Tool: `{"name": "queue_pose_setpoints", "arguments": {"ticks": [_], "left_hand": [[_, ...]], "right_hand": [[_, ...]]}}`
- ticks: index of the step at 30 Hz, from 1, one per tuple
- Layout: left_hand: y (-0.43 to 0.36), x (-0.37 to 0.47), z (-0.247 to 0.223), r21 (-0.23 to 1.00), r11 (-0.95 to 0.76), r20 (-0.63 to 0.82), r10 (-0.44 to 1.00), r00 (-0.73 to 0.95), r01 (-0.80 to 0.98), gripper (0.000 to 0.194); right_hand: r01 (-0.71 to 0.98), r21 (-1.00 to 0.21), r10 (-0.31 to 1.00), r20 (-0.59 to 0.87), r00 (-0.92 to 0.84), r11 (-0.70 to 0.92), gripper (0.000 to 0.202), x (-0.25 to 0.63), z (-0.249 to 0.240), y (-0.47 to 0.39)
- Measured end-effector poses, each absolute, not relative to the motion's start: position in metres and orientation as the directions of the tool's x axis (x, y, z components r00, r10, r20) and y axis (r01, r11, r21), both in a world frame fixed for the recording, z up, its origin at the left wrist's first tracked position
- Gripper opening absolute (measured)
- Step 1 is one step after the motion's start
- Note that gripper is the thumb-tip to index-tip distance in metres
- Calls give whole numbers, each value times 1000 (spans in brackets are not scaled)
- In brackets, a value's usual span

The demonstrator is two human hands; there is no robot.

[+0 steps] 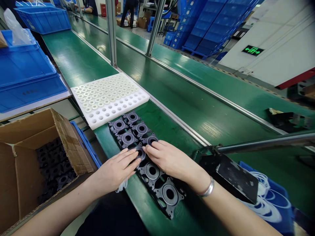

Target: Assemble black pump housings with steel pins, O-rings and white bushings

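Black part (142, 152) partly hidden by left hand (116, 168).

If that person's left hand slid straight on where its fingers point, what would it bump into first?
Most likely the right hand, which lies just ahead over the black parts, though this single view makes height hard to judge.

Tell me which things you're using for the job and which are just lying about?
Seems part of the job:
- black parts, under the fingers
- cardboard box, with more black parts inside
- maybe the white tray of rings

Probably just nearby:
- blue crates
- plastic bag
- coiled white cords
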State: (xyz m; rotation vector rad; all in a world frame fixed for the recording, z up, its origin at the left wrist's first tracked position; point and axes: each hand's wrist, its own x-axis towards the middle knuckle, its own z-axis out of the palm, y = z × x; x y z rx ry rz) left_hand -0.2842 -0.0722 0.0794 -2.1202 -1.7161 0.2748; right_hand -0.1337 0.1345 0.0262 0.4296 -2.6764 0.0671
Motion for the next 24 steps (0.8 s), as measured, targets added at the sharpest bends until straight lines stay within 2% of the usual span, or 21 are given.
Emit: {"name": "queue_pose_setpoints", "arguments": {"ticks": [4,8,10,12,14,16,19,22,24], "left_hand": [[-72,-278,79,-447,-135,114,972,206,884,56],[-74,-275,76,-458,-112,122,975,187,882,58],[-74,-274,75,-431,-100,151,972,181,897,55],[-72,-273,78,-361,-71,219,963,158,930,49],[-67,-269,82,-228,1,296,953,69,974,40],[-61,-263,87,-45,65,321,946,-48,997,31],[-52,-257,90,155,90,265,956,-130,984,23],[-49,-256,88,218,91,195,971,-135,972,23],[-50,-256,84,252,102,141,980,-140,962,23]], "right_hand": [[-337,-28,-291,439,-850,941,23,-127,21,130],[-352,-283,-142,563,-814,892,23,-124,10,121],[-366,-423,-21,631,-776,829,22,-121,7,115],[-355,-584,160,651,-742,730,27,-117,9,106],[-353,-757,307,576,-757,549,25,-113,15,95],[-348,-880,315,447,-837,324,19,-111,22,83],[-319,-938,289,345,-893,135,11,-112,29,70],[-267,-962,392,270,-879,65,23,-113,30,68],[-216,-976,416,195,-888,-2,27,-111,28,69]]}}
